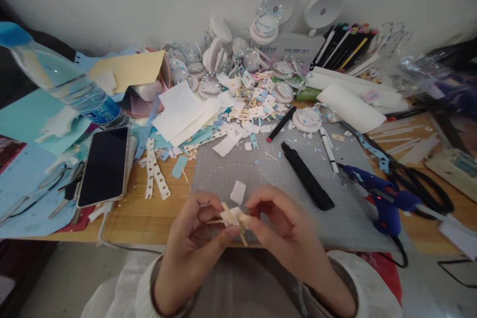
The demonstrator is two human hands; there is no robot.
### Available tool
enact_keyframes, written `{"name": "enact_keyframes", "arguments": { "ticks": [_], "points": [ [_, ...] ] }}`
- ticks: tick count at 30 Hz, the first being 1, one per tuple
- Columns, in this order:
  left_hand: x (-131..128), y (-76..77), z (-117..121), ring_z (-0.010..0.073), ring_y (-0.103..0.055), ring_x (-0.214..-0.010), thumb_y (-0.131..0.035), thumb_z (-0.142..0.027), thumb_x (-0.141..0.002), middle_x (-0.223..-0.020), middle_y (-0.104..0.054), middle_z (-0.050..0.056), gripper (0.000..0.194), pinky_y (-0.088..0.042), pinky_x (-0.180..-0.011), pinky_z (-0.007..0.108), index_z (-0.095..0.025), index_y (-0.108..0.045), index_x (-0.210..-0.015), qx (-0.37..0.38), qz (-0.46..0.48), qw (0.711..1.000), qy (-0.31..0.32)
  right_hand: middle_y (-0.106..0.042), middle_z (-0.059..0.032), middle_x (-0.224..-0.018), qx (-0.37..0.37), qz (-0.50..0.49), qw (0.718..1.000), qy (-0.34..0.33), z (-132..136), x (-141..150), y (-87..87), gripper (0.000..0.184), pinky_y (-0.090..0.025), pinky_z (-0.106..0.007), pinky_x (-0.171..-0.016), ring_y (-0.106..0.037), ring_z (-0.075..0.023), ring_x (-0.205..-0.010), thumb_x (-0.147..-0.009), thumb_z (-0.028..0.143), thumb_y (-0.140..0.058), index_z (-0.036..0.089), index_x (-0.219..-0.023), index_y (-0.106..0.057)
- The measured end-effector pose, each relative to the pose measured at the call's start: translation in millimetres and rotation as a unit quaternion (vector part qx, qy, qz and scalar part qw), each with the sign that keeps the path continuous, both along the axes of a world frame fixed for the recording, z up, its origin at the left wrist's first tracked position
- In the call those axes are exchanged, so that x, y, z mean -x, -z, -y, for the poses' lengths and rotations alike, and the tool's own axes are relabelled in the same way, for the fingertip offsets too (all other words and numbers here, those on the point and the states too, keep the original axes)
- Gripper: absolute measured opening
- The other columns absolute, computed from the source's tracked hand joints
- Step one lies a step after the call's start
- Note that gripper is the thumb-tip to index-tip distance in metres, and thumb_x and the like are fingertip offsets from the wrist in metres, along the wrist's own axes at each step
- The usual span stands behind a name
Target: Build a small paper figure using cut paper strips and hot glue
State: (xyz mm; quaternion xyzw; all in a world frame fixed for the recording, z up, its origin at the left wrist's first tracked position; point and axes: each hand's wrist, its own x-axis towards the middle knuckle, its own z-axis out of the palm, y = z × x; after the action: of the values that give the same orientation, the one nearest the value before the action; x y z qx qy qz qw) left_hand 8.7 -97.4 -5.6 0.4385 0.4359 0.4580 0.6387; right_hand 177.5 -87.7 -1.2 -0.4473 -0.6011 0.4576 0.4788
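Note:
At the front edge of the grey cutting mat, my left hand pinches a small white paper piece with thin wooden sticks crossing it. The fingertips of my right hand close on the right side of the same piece; what exactly lies between them is partly hidden. Just beyond my fingers lies a loose white paper scrap. To the right of my hands rests a black utility knife, and farther right a blue hot glue gun with a small red light showing.
A phone and a tilted water bottle are at the left. Paper scraps and white round ornaments heap at the back. Black-handled scissors lie right, near a white pen and a red-tipped marker.

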Motion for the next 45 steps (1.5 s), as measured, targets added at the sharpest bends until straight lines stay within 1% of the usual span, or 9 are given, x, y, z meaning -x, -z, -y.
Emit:
{"name": "enact_keyframes", "arguments": {
  "ticks": [6,10,15,25,30,35,39,42,45],
  "points": [
    [1,10.5,-13,0.0129,-0.069,-0.079,-0.076,-0.017,-0.076,-0.089,-0.061,-0.002,0.034,-0.056,-0.070,0.021,-0.021,-0.052,-0.100,0.015,0.008,0.997,-0.080,-0.060,-0.0060,-0.098,-0.123,0.197,0.968,0.093,-12,-24,27.9,0.019,-0.051,-0.034,-0.082,-0.059,-0.0192,-0.094,-0.090,0.014,-0.050,0.024,-0.103,-0.060],
    [8,17.5,-18,0.0124,-0.067,-0.072,-0.076,-0.025,-0.076,-0.086,-0.063,-0.001,0.048,-0.054,-0.065,0.021,-0.023,-0.049,-0.116,0.021,-0.037,0.995,-0.093,-0.054,-0.0115,-0.125,-0.149,0.364,0.919,-0.026,-22,-23,43.2,0.040,-0.045,-0.049,-0.098,-0.050,-0.0267,-0.117,-0.088,0.013,-0.052,0.024,-0.126,-0.055],
    [16,14.0,-22,0.0153,-0.067,-0.072,-0.077,-0.030,-0.073,-0.084,-0.066,0.002,0.030,-0.056,-0.064,0.024,-0.017,-0.061,-0.094,-0.001,-0.105,0.989,-0.102,-0.061,-0.0121,-0.121,-0.159,0.407,0.895,-0.093,-23,-15,47.3,0.036,-0.048,-0.050,-0.093,-0.053,-0.0289,-0.113,-0.088,0.023,-0.060,0.020,-0.124,-0.057],
    [15,25.5,-36,0.0191,-0.065,-0.074,-0.071,-0.031,-0.075,-0.081,-0.071,0.003,0.017,-0.050,-0.067,0.030,-0.019,-0.067,-0.086,-0.114,-0.333,0.931,-0.095,-0.070,-0.0032,-0.077,-0.007,0.160,0.973,0.166,-14,-26,44.5,0.016,-0.051,-0.027,-0.059,-0.063,-0.0153,-0.065,-0.091,0.032,-0.056,0.020,-0.088,-0.065],
    [0,33.0,-44,0.0255,-0.062,-0.087,-0.074,-0.033,-0.073,-0.088,-0.072,0.004,0.020,-0.046,-0.085,0.041,-0.022,-0.071,-0.089,-0.127,-0.396,0.907,-0.068,-0.063,0.0006,-0.066,0.050,0.042,0.983,0.169,-11,-25,33.4,0.019,-0.046,-0.022,-0.048,-0.055,-0.0109,-0.052,-0.087,0.037,-0.060,0.020,-0.084,-0.067],
    [8,29.2,-39,0.0352,-0.050,-0.115,-0.075,-0.042,-0.075,-0.122,-0.062,0.013,0.055,-0.032,-0.101,0.053,-0.020,-0.059,-0.123,-0.210,-0.505,0.826,-0.136,-0.059,0.0023,-0.063,0.114,-0.082,0.982,0.125,-4,-27,30.2,0.017,-0.044,-0.019,-0.047,-0.052,-0.0087,-0.053,-0.086,0.037,-0.064,0.021,-0.089,-0.069],
    [18,7.0,-29,0.0214,-0.059,-0.096,-0.056,-0.031,-0.092,-0.100,-0.066,0.007,0.017,-0.044,-0.086,0.033,-0.020,-0.064,-0.103,-0.229,-0.336,0.909,-0.090,-0.061,0.0025,-0.069,0.137,-0.111,0.982,0.070,1,-22,23.8,0.010,-0.042,-0.017,-0.045,-0.051,-0.0071,-0.052,-0.086,0.033,-0.065,0.024,-0.089,-0.067],
    [16,-7.3,-23,0.0151,-0.060,-0.079,-0.054,-0.039,-0.094,-0.081,-0.066,0.002,0.025,-0.047,-0.073,0.025,-0.019,-0.067,-0.086,-0.078,-0.144,0.984,0.073,-0.059,0.0033,-0.068,0.120,-0.103,0.987,0.006,6,-15,15.2,0.005,-0.043,-0.016,-0.048,-0.052,-0.0072,-0.055,-0.087,0.029,-0.063,0.024,-0.086,-0.065],
    [12,-7.6,-21,0.0087,-0.056,-0.068,-0.064,-0.042,-0.088,-0.075,-0.062,-0.002,0.023,-0.045,-0.064,0.018,-0.019,-0.067,-0.086,0.056,0.014,0.985,0.163,-0.061,0.0026,-0.078,0.074,-0.081,0.994,-0.030,13,-10,10.6,0.003,-0.046,-0.016,-0.055,-0.057,-0.0082,-0.065,-0.089,0.023,-0.060,0.026,-0.090,-0.062]
  ]
}}
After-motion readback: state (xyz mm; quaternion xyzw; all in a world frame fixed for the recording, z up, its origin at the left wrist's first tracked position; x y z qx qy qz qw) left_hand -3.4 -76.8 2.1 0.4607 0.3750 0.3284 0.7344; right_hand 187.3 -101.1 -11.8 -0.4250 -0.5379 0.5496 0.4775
